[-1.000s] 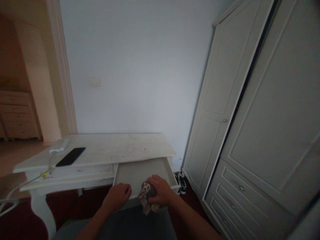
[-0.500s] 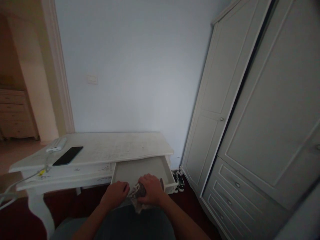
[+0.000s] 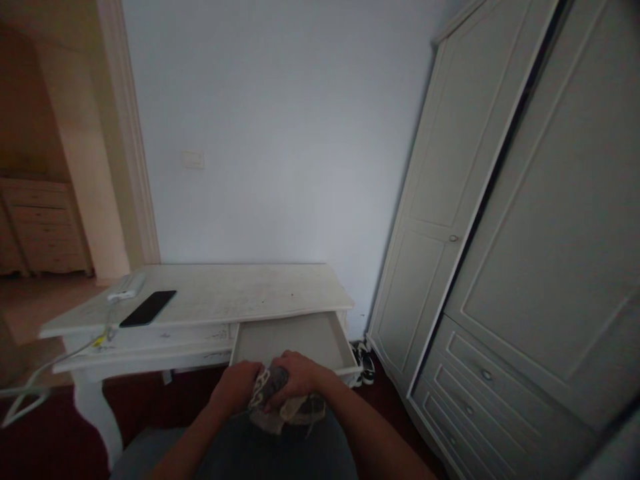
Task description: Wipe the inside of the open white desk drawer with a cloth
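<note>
A white desk (image 3: 225, 293) stands against the wall with its right drawer (image 3: 345, 343) pulled out; what shows of the drawer's inside is bare. In front of the drawer both hands meet over a crumpled patterned cloth (image 3: 270, 400). My left hand (image 3: 235, 388) is closed on the cloth's left side. My right hand (image 3: 295, 377) curls over its top, fingers wrapped round it. Part of the cloth hangs below my hands over my lap.
A black phone (image 3: 147, 308) and a white power strip (image 3: 126, 287) with a cable lie at the desk's left end. A tall white wardrobe (image 3: 500, 233) fills the right side. Shoes (image 3: 365, 363) sit on the dark red floor between desk and wardrobe. A doorway opens at left.
My left hand has left the drawer's front edge and now grips the cloth together with my right hand. The cloth has come nearer to me, off the drawer.
</note>
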Available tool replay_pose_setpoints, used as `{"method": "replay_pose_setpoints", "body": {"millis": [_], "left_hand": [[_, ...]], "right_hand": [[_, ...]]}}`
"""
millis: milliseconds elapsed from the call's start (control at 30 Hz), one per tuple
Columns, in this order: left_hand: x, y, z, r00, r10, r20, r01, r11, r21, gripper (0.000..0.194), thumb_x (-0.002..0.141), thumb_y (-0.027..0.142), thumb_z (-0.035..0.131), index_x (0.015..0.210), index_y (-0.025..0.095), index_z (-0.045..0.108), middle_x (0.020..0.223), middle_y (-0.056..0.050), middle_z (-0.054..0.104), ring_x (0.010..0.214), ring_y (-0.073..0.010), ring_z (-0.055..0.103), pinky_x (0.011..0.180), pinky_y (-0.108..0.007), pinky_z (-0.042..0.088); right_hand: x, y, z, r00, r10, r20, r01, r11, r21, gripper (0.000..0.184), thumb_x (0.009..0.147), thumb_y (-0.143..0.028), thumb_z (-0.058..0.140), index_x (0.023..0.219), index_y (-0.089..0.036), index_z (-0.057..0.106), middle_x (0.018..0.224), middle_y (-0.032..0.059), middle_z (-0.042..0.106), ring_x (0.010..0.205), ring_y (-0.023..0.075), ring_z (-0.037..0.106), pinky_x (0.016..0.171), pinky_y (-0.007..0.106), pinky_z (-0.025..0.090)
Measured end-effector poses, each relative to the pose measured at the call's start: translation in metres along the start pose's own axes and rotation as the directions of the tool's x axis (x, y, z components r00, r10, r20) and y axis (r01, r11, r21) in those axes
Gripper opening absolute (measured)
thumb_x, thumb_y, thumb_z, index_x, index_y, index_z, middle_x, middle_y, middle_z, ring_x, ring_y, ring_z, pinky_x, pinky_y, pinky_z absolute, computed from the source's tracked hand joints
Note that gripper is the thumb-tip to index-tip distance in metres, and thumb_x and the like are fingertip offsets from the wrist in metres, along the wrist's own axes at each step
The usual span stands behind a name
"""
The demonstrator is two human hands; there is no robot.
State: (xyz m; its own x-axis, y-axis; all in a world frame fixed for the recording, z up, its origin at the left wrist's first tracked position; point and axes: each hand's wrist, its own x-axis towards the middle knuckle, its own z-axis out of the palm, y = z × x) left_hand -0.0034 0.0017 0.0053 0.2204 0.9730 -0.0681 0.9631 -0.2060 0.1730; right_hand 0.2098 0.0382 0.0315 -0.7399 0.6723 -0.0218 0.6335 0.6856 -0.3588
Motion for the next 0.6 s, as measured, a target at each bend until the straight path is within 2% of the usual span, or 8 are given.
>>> {"method": "replay_pose_setpoints", "body": {"millis": [100, 233, 300, 400, 500, 600], "left_hand": [[0.001, -0.002, 0.001, 1.000, -0.002, 0.006, 0.002, 1.000, 0.012, 0.030, 0.086, 0.037, 0.063, 0.112, 0.026, 0.074, 0.116, -0.011, 0.080, 0.112, -0.0285, 0.073, 0.092, -0.035, 0.049], [0.001, -0.002, 0.003, 1.000, 0.000, -0.013, 0.000, 1.000, 0.028, 0.029, 0.092, 0.035, 0.056, 0.112, 0.026, 0.074, 0.114, -0.011, 0.080, 0.109, -0.0276, 0.073, 0.089, -0.035, 0.050], [0.000, 0.001, 0.004, 0.999, -0.005, -0.033, 0.006, 0.999, 0.037, 0.032, 0.098, 0.037, 0.046, 0.107, 0.026, 0.075, 0.110, -0.011, 0.080, 0.105, -0.0267, 0.074, 0.087, -0.036, 0.050], [0.000, 0.005, 0.005, 0.998, -0.008, -0.069, 0.012, 0.999, 0.052, 0.049, 0.105, 0.039, 0.029, 0.101, 0.024, 0.076, 0.106, -0.012, 0.080, 0.103, -0.0258, 0.074, 0.088, -0.036, 0.049], [0.001, 0.005, 0.006, 0.996, -0.008, -0.089, 0.013, 0.998, 0.055, 0.050, 0.105, 0.039, 0.028, 0.102, 0.023, 0.075, 0.106, -0.012, 0.079, 0.104, -0.0252, 0.074, 0.089, -0.036, 0.048], [0.002, 0.003, 0.008, 0.995, -0.006, -0.098, 0.010, 0.999, 0.047, 0.048, 0.105, 0.038, 0.030, 0.101, 0.023, 0.075, 0.105, -0.012, 0.080, 0.103, -0.0255, 0.074, 0.088, -0.036, 0.048]], "right_hand": [[0.014, -0.004, 0.010, 0.998, 0.054, 0.034, -0.052, 0.997, -0.052, 0.078, 0.052, -0.059, 0.095, 0.121, -0.031, 0.070, 0.105, 0.0015, 0.075, 0.090, 0.0268, 0.071, 0.073, 0.032, 0.051], [0.013, -0.002, 0.020, 0.998, 0.057, -0.015, -0.058, 0.995, -0.085, 0.074, 0.056, -0.052, 0.093, 0.123, -0.033, 0.069, 0.107, 0.0018, 0.077, 0.093, 0.0294, 0.073, 0.075, 0.033, 0.050], [0.002, 0.006, 0.016, 0.998, 0.041, -0.038, -0.043, 0.997, -0.060, 0.068, 0.059, -0.049, 0.091, 0.121, -0.034, 0.069, 0.108, 0.0014, 0.078, 0.095, 0.0289, 0.073, 0.076, 0.032, 0.049], [-0.023, 0.026, 0.001, 0.997, 0.059, -0.058, -0.057, 0.998, 0.036, 0.060, 0.062, -0.044, 0.090, 0.117, -0.033, 0.071, 0.108, -0.0007, 0.078, 0.097, 0.0273, 0.073, 0.079, 0.030, 0.048], [-0.054, 0.051, -0.018, 0.992, 0.109, -0.065, -0.100, 0.987, 0.127, 0.055, 0.061, -0.038, 0.091, 0.113, -0.031, 0.073, 0.107, -0.0016, 0.078, 0.099, 0.0263, 0.072, 0.081, 0.029, 0.048], [-0.080, 0.071, -0.030, 0.982, 0.169, -0.081, -0.158, 0.980, 0.124, 0.054, 0.060, -0.033, 0.092, 0.110, -0.028, 0.074, 0.107, 0.0003, 0.077, 0.100, 0.0270, 0.071, 0.083, 0.030, 0.048]]}}
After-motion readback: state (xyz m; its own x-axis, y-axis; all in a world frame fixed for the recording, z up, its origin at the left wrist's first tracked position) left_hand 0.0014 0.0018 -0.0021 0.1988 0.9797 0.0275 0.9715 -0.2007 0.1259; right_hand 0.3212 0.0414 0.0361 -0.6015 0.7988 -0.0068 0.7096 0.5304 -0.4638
